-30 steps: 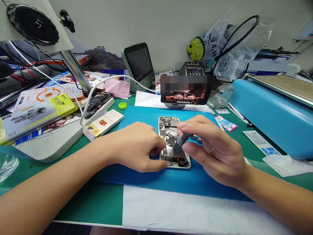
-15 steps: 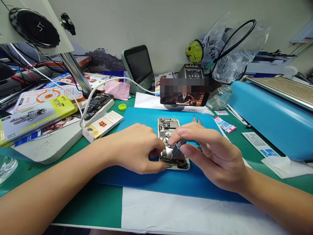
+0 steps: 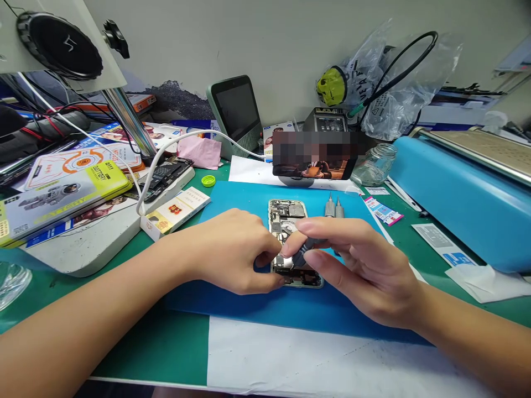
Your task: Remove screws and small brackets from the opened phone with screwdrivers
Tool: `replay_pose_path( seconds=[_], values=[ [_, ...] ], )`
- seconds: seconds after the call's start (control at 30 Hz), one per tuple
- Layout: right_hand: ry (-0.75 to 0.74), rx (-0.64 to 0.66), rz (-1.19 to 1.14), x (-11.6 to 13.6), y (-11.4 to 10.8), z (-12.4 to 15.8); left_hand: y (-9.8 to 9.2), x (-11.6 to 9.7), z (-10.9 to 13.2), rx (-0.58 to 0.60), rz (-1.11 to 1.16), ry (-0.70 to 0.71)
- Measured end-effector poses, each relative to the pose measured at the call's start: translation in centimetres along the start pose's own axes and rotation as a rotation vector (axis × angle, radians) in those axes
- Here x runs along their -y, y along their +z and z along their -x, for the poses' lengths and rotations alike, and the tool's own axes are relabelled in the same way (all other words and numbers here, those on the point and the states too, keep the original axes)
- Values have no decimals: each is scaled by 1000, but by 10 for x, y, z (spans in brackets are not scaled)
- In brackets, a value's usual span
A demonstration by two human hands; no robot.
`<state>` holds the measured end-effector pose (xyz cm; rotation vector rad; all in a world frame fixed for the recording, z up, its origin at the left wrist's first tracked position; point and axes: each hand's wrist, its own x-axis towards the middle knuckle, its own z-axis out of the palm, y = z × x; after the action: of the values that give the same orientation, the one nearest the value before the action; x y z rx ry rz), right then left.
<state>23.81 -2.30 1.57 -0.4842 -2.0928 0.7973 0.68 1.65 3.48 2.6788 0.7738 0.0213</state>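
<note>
Between two bare hands, an opened phone lies on a blue mat, its circuit boards and metal parts exposed. The right hand pinches a dark gray tool between thumb and fingers above the phone's lower half; the tool's tip is hard to make out. The left hand, palm down with fingers curled, sets its thumb at the phone's near left corner, though whether it grips the frame cannot be told. The two hands nearly meet over the phone; whether they touch is unclear. Just beyond the right hand's fingers, two pointed gray implements lie side by side on the mat. Farther ahead of both hands, a propped-up screen shows a video beside a glass jar. Past the left wrist sit a small white carton and a bright green cap, while a blue machine stands to the right of the right hand. White paper lies nearer the body than either hand.
</note>
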Motion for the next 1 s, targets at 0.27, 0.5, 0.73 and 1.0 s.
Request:
replay_pose_path(
  seconds=[0.27,0.5,0.73,1.0],
  values=[
    [25,-72,11,-4,4,0,-1,1,0,7,5,-1],
    [-26,-64,49,-2,3,-1,-1,0,-1,17,32,1],
    [-60,-33,60,-1,2,3,-1,0,-1,7,33,1],
    [-86,-6,63,-1,1,1,0,1,-1,0,39,8]
  ],
)
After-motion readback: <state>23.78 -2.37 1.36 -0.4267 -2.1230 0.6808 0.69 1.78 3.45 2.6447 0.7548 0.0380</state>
